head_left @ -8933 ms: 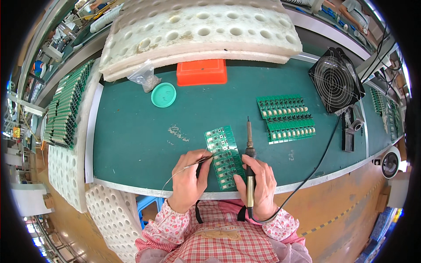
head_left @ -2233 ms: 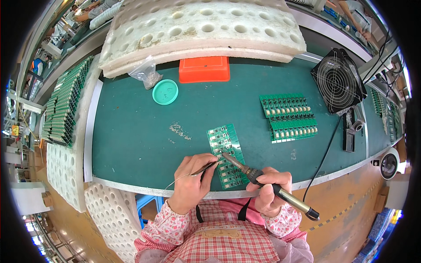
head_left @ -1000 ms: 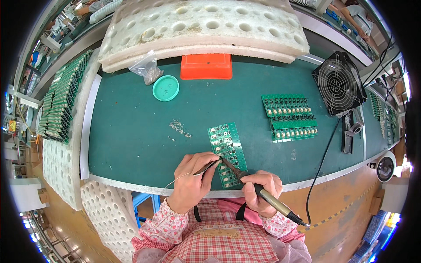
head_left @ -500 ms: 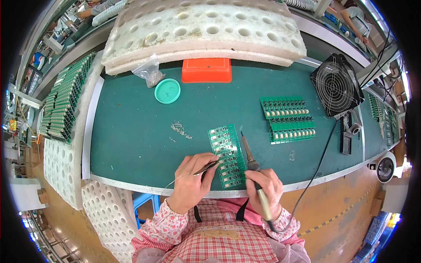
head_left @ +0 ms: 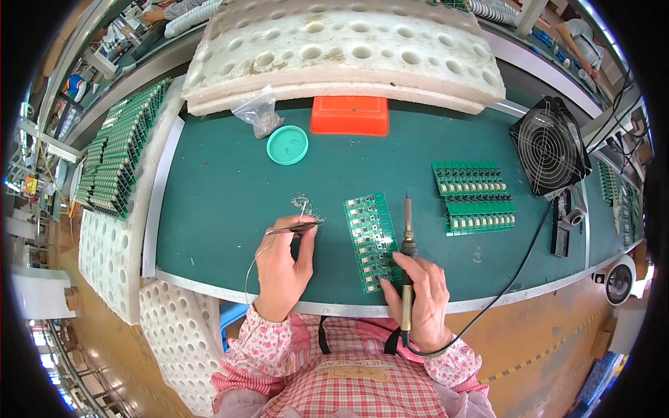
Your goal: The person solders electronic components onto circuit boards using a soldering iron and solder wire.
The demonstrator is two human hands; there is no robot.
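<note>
One green circuit board (head_left: 371,237) lies on the bench (head_left: 223,188) just below the middle of the frame, its long side running up the picture with a slight slant. Your right hand (head_left: 426,301) is closed around a soldering iron (head_left: 408,249) whose tip points up the frame, just beside the board; your thumb and a fingertip are at the board's lower right edge. Your left hand (head_left: 282,273), apart from the right, pinches tweezers (head_left: 296,228) and a thin wire (head_left: 249,273), left of the board. Whether the tweezers' tips carry anything is too small to tell. Near those tips lies a scatter of tiny parts (head_left: 306,203). Right of the iron you have two rows of boards (head_left: 477,207). Farther up are a turquoise lid (head_left: 287,145), a clear bag (head_left: 259,115) and a red box (head_left: 348,117), below white foam (head_left: 341,78) at the top. A black fan (head_left: 547,146) stands at upper right.
</note>
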